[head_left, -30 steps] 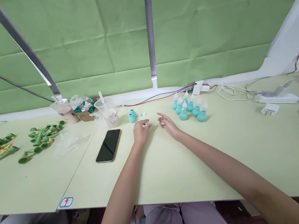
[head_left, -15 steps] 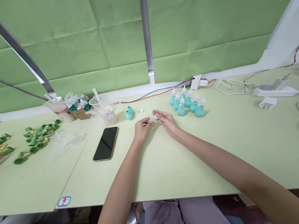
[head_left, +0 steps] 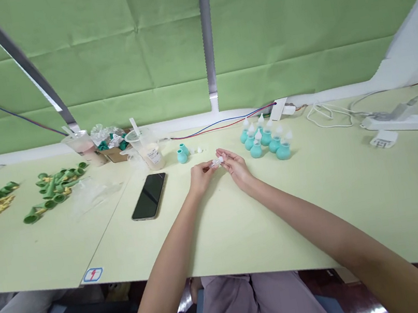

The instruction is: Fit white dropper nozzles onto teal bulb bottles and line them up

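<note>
Over the middle of the table, my left hand [head_left: 201, 177] and my right hand [head_left: 237, 169] meet at a small clear-and-white plastic piece [head_left: 216, 162]. My left fingers pinch its left end, and my right fingertips close on its whitish right end. Its exact kind is too small to make out. Behind my hands stand two turquoise round-bellied pots [head_left: 181, 155] with open necks, and small white pieces [head_left: 199, 150] lie beside them. To the right, several similar turquoise pots [head_left: 282, 151] each carry a white flame-shaped tip.
A phone [head_left: 149, 197] lies left of my hands. Behind it are a drink cup [head_left: 151, 157] with a straw, a second cup [head_left: 88, 152] and a cardboard box [head_left: 116, 154]. Green tubular pieces [head_left: 56, 187] spread at far left. A power strip [head_left: 392, 124] with white cables sits at right.
The view has shifted slightly. My hands stay together on the small plastic piece, whose whitish end shows more now. A blurred hand at the far left has gone from view.
</note>
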Tool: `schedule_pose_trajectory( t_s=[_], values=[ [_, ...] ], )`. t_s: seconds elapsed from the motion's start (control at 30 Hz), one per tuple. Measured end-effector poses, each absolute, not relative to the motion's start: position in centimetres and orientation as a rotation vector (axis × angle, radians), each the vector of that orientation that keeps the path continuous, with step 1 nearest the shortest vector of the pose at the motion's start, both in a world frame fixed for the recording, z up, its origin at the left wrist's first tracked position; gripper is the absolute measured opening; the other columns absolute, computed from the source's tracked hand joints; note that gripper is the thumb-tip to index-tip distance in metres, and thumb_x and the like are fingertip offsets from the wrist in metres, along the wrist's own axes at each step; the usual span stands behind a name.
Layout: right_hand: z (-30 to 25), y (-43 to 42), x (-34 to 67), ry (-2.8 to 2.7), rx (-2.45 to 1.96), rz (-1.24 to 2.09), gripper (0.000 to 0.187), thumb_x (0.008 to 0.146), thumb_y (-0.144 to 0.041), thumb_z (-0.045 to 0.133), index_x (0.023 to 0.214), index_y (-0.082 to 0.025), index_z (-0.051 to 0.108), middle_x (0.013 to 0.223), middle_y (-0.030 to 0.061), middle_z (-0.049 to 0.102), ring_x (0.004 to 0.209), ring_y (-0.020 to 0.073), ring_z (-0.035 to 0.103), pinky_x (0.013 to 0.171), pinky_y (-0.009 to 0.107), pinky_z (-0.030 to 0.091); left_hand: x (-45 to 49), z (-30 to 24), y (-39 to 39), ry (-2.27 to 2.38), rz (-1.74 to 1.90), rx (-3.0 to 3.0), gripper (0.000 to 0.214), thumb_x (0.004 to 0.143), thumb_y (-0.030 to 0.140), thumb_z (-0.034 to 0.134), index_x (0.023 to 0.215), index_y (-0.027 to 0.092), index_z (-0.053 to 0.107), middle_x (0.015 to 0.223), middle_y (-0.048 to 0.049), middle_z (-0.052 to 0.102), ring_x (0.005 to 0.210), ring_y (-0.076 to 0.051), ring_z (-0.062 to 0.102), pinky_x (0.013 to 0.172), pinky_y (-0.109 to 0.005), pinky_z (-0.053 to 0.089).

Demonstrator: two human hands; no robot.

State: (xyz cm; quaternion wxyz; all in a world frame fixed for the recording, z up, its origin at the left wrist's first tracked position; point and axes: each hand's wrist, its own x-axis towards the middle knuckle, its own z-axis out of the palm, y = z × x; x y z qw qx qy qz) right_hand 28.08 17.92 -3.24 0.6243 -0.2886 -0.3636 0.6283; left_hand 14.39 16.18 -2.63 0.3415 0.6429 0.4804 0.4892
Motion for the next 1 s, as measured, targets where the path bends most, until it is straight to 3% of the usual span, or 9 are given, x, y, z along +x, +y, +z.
schedule_pose_trajectory(
  t_s=[0.3, 0.47, 0.63, 1.0],
  values=[
    [-2.9, 17.4, 27.7, -0.857, -0.619, 1.417, 0.021, 0.069, -0.030, 0.074, 0.087, -0.021, 0.066, 0.119, 0.0069, 0.065, 0.117, 0.0200, 0.057, 0.099, 0.032, 0.047, 14.9, -2.9, 15.7, 1.232, 1.375, 1.866, 0.038, 0.081, 0.046, 0.060, 0.084, 0.010, 0.072, 0.070, -0.0036, 0.061, 0.066, -0.014, 0.051, 0.062, -0.024, 0.041],
    [-2.6, 17.5, 28.0, -0.944, -0.633, 1.433, 0.024, 0.063, -0.032, 0.078, 0.080, -0.020, 0.067, 0.110, 0.0079, 0.069, 0.108, 0.0193, 0.062, 0.093, 0.031, 0.049, 14.7, -2.4, 15.1, 1.282, 1.417, 1.996, 0.032, 0.088, 0.039, 0.054, 0.091, 0.012, 0.070, 0.080, -0.0065, 0.064, 0.072, -0.016, 0.056, 0.069, -0.025, 0.045],
    [-2.3, 17.8, 28.5, -1.027, -0.701, 1.491, 0.031, 0.055, -0.036, 0.083, 0.077, -0.019, 0.070, 0.102, 0.0078, 0.072, 0.091, 0.0179, 0.067, 0.088, 0.030, 0.050, 14.5, -2.1, 14.7, 1.431, 1.362, 2.207, 0.026, 0.092, 0.031, 0.050, 0.089, 0.014, 0.069, 0.078, -0.0061, 0.063, 0.066, -0.015, 0.053, 0.067, -0.026, 0.042],
    [-2.6, 18.1, 29.3, -1.205, -0.825, 1.588, 0.035, 0.054, -0.039, 0.082, 0.083, -0.020, 0.075, 0.092, 0.0052, 0.073, 0.089, 0.0185, 0.066, 0.090, 0.034, 0.049, 14.1, -2.0, 14.9, 1.567, 1.038, 2.597, 0.017, 0.089, 0.015, 0.050, 0.080, 0.014, 0.064, 0.078, -0.0077, 0.062, 0.075, -0.020, 0.054, 0.069, -0.029, 0.042]
  ],
)
